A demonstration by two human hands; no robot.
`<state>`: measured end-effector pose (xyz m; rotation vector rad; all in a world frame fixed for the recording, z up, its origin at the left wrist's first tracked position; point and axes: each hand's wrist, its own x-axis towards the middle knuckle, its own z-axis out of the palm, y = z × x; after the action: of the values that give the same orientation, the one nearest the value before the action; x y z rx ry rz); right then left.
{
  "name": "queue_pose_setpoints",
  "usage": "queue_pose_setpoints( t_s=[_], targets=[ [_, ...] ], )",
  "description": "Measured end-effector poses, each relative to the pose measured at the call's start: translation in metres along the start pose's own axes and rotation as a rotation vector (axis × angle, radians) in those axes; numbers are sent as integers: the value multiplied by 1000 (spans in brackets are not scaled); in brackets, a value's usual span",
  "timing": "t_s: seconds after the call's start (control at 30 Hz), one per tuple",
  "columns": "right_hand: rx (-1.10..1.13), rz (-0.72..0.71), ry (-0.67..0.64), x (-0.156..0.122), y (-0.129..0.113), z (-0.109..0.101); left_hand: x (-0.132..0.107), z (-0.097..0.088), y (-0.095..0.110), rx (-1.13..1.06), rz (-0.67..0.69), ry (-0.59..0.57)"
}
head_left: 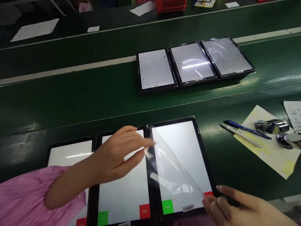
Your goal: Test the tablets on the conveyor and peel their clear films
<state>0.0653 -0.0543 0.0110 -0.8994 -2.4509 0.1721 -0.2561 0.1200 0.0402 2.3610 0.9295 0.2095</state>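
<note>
The half-open left hand [115, 153] holds nothing clearly, beside a clear plastic film [174, 166] curling across a black-framed white tablet [195, 150]. The curled right hand [235, 210] touches its five-o'clock corner, grip unclear; a blue pen [246, 129] lies at three o'clock.

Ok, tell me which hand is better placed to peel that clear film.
Probably left hand: its fingertips sit beside the film's lifted upper edge; the right hand is down at the tablet's lower corner.

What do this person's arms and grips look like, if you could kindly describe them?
The left grip and right grip are bare, with no gloves, rings or cables showing. A crinkled pink sleeve covers the left upper arm and leaves the forearm bare. The right sleeve is out of view.
</note>
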Motion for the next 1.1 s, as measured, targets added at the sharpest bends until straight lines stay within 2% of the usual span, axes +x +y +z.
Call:
queue_pose_setpoints(
  t_s=[0.07, 0.13, 0.17, 0.2, 0.3, 0.4, 0.47, 0.63, 0.73, 0.83, 0.97, 1.1],
  targets=[
    [124, -32, -100, 27, 16, -12, 7, 6, -2, 37, -35, -37],
    [248, -9, -106, 56, 38, -13, 12, 6, -3, 57, -53, -59],
    [273, -24, -64, 70, 50, -10, 13, 3, -5, 67, -75, -45],
    [292, -1, 30, 82, 64, -6, 14, 0, -7, 85, -124, -18],
    [307, 129, 205, 110, 107, 9, 14, -12, -15, 135, -410, 52],
    [281, 335, 358, 123, 137, 12, 10, -18, -18, 99, -683, -40],
    [308, 439, 426, 126, 145, 7, 7, -18, -17, 99, -730, -79],
    [402, 526, 521, 120, 134, -5, 12, -17, -14, 178, -680, -121],
    [460, 506, 546, 116, 126, -6, 17, -15, -17, 152, -594, -95],
    [506, 454, 565, 111, 121, -6, 20, -9, -20, 86, -502, 3],
    [510, 459, 554, 106, 112, -6, 21, 0, -22, 74, -448, 167],
    [490, 452, 534, 106, 98, -4, 14, 6, -21, 93, -313, 295]
  ],
)
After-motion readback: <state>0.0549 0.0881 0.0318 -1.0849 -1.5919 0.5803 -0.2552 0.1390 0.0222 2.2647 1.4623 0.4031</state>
